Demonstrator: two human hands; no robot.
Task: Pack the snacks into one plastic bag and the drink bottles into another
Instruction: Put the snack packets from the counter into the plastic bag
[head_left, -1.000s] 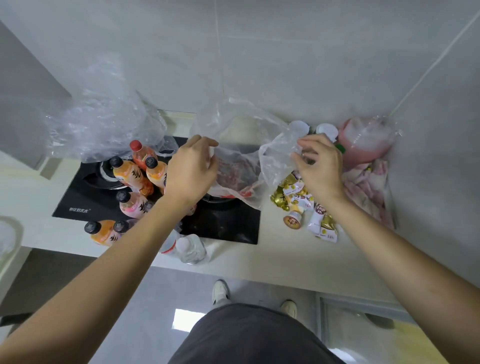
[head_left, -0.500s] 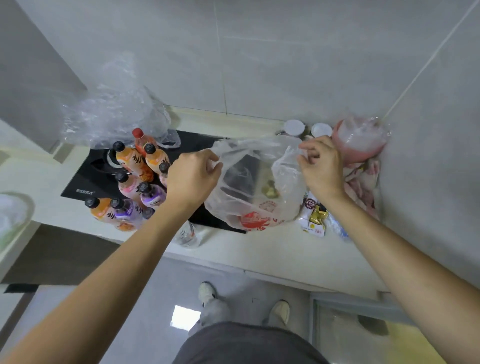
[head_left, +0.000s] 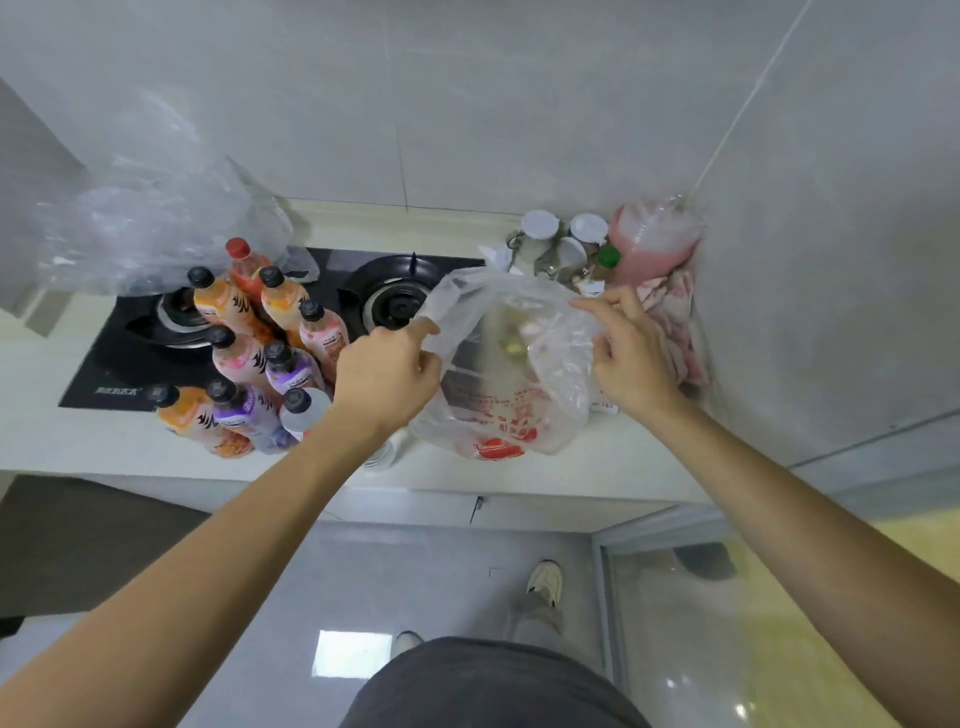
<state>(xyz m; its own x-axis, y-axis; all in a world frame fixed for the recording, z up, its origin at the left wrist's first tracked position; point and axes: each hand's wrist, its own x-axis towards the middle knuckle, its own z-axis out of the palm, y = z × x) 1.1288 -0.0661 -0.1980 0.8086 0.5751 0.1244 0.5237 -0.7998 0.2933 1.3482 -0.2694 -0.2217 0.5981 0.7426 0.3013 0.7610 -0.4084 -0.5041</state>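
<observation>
While my left hand (head_left: 387, 376) and right hand (head_left: 631, 358) each pinch its rim, the plastic bag (head_left: 511, 395) sits on the counter (head_left: 78, 441) beside the bottles (head_left: 249, 358).

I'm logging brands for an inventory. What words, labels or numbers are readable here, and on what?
Nothing reads clearly.
Plastic bag held by the left hand and right hand: red printing and a red logo, too blurred to read.
Gas stove: white lettering at its front left corner, too small to read.
Drink bottles: dark label marks, unreadable.
</observation>
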